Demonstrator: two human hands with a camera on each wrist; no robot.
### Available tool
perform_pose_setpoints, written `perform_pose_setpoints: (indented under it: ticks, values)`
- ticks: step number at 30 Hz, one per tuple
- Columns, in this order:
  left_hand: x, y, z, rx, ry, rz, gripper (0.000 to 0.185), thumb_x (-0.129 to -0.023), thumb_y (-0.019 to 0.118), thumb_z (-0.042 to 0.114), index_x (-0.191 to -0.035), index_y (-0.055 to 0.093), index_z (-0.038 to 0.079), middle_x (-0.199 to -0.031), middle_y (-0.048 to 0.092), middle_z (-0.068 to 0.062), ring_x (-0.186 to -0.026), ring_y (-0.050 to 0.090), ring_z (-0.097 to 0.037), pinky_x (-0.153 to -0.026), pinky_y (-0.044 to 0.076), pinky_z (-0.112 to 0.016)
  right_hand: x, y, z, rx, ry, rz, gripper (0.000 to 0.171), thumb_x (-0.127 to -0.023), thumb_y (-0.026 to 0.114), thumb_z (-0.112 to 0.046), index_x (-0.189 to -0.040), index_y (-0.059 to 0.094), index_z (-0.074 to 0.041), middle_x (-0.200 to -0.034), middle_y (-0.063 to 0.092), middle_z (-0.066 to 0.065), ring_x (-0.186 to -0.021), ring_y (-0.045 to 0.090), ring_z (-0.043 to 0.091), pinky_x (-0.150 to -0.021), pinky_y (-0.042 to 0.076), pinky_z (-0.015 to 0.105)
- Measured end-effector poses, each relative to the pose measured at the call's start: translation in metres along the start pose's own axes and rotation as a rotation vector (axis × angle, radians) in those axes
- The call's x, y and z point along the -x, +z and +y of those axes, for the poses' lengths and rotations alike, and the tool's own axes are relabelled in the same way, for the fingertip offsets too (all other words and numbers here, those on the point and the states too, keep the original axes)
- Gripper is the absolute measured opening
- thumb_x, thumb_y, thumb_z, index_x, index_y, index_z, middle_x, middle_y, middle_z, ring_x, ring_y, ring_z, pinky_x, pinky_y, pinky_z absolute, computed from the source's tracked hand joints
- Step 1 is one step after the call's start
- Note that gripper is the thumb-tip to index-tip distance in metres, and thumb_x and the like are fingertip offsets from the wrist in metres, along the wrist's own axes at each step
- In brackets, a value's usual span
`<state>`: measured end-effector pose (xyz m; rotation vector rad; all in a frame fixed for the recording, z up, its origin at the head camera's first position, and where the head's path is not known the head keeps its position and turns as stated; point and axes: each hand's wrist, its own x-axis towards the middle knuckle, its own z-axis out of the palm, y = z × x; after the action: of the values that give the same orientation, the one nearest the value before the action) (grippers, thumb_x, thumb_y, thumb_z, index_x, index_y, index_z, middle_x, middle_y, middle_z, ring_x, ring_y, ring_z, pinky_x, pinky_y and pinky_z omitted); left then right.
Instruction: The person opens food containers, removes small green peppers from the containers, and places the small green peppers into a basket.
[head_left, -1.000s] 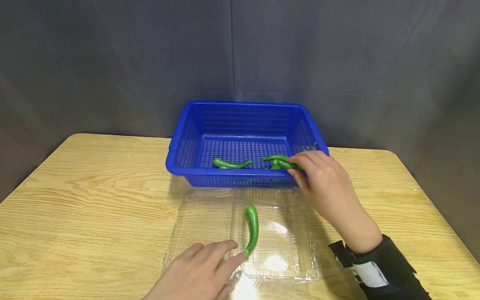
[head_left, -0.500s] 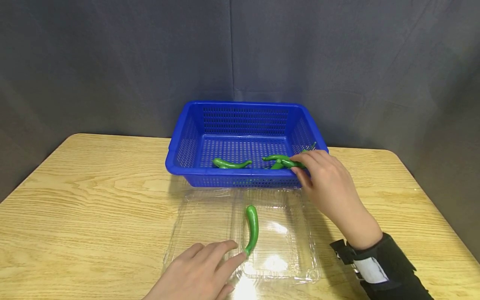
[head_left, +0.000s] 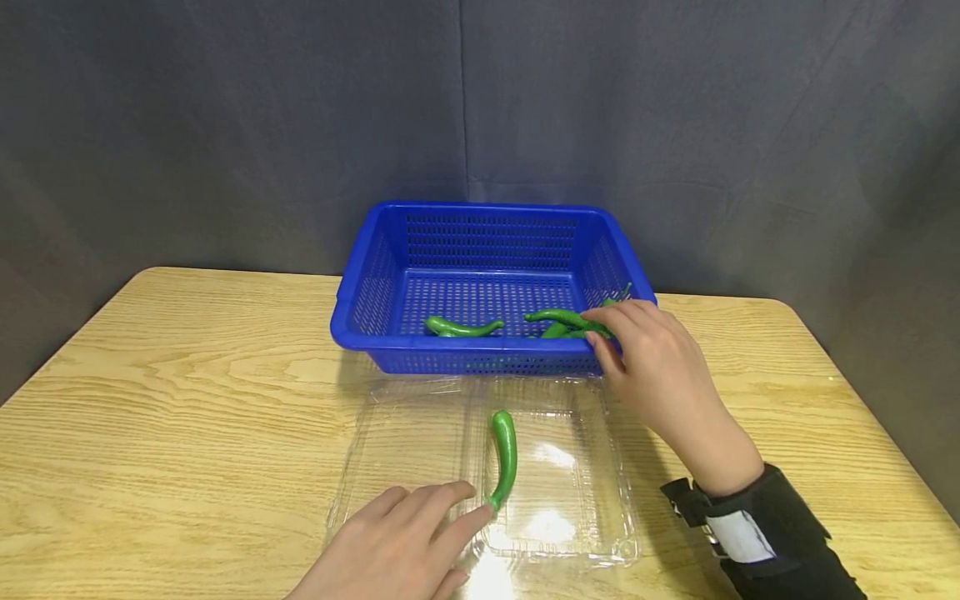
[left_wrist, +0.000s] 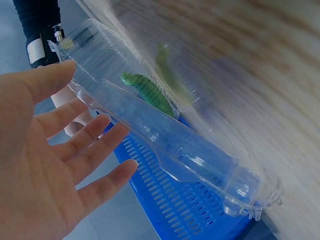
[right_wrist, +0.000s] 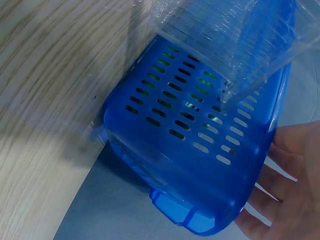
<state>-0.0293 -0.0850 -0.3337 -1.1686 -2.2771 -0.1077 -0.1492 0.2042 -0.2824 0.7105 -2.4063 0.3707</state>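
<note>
In the head view a clear plastic clamshell container lies opened flat, one green chili pepper along the left side of its right half. My left hand rests at its near edge, index fingertip by the pepper's narrow end. The left wrist view shows that hand's fingers spread and holding nothing. Over the front right rim of a blue basket, my right hand has thumb and fingers around a green chili pepper. In the right wrist view the basket wall hides its fingertips.
Another green chili pepper lies at the basket's front left, and several are clustered at the right, partly behind the front rim. The basket stands directly behind the container on the wooden table. A grey curtain hangs behind.
My right hand has shifted slightly right inside the basket. The lower pepper at its fingers has moved right and sunk, and the upper one now reaches the fingertips. My left hand has stayed put.
</note>
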Motion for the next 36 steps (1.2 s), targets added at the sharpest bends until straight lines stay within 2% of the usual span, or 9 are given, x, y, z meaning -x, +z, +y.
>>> perform_pose_setpoints:
  ticks: [8, 16, 19, 23, 29, 36]
  values:
    - [0.000, 0.000, 0.000, 0.007, -0.002, -0.009, 0.045, -0.107, 0.024, 0.033, -0.121, 0.063, 0.016, -0.116, 0.064, -0.003, -0.096, 0.066, -0.017, -0.072, 0.055, -0.031, 0.000, 0.000, 0.000, -0.005, 0.008, -0.010, 0.018, -0.090, 0.068, -0.006, -0.107, 0.070, 0.000, -0.103, 0.071, 0.014, -0.100, 0.063, 0.033, -0.092, 0.048, 0.048]
    - [0.000, -0.001, 0.000, 0.025, 0.002, -0.022, 0.044, -0.107, 0.024, 0.032, -0.122, 0.062, 0.016, -0.117, 0.064, -0.004, -0.097, 0.066, -0.017, -0.072, 0.055, -0.031, 0.000, -0.001, -0.002, -0.014, -0.023, 0.007, 0.019, -0.089, 0.068, -0.004, -0.107, 0.070, 0.000, -0.101, 0.071, 0.013, -0.098, 0.063, 0.032, -0.090, 0.049, 0.046]
    - [0.001, -0.002, 0.000, 0.031, 0.004, -0.054, 0.049, -0.105, 0.029, 0.048, -0.125, 0.061, 0.016, -0.119, 0.062, -0.005, -0.099, 0.065, -0.018, -0.074, 0.055, -0.031, -0.001, -0.003, -0.005, -0.015, -0.031, 0.015, 0.018, -0.089, 0.069, -0.004, -0.107, 0.070, 0.000, -0.101, 0.071, 0.012, -0.098, 0.063, 0.032, -0.090, 0.049, 0.046]
    - [0.002, -0.005, -0.001, 0.018, 0.005, -0.094, 0.069, -0.096, 0.029, 0.071, -0.127, 0.059, 0.016, -0.122, 0.061, -0.005, -0.103, 0.064, -0.018, -0.078, 0.055, -0.032, -0.002, -0.007, -0.011, -0.016, -0.055, 0.020, 0.017, -0.088, 0.070, -0.004, -0.105, 0.070, -0.001, -0.100, 0.071, 0.011, -0.097, 0.064, 0.031, -0.089, 0.050, 0.046]
    - [0.002, -0.006, -0.002, 0.000, 0.013, -0.093, 0.070, -0.096, 0.026, 0.071, -0.127, 0.059, 0.017, -0.121, 0.061, -0.005, -0.103, 0.064, -0.017, -0.080, 0.054, -0.032, -0.005, -0.015, -0.022, -0.032, -0.128, 0.010, 0.016, -0.088, 0.072, -0.005, -0.103, 0.071, -0.001, -0.098, 0.071, 0.010, -0.095, 0.065, 0.030, -0.087, 0.050, 0.045]
    - [0.002, -0.006, -0.002, 0.002, 0.023, -0.080, 0.065, -0.098, 0.029, 0.068, -0.126, 0.059, 0.017, -0.121, 0.061, -0.005, -0.101, 0.064, -0.017, -0.080, 0.053, -0.031, -0.007, -0.021, -0.036, -0.024, -0.167, -0.023, 0.017, -0.087, 0.073, -0.008, -0.104, 0.071, -0.003, -0.096, 0.071, 0.008, -0.094, 0.065, 0.028, -0.085, 0.051, 0.045]
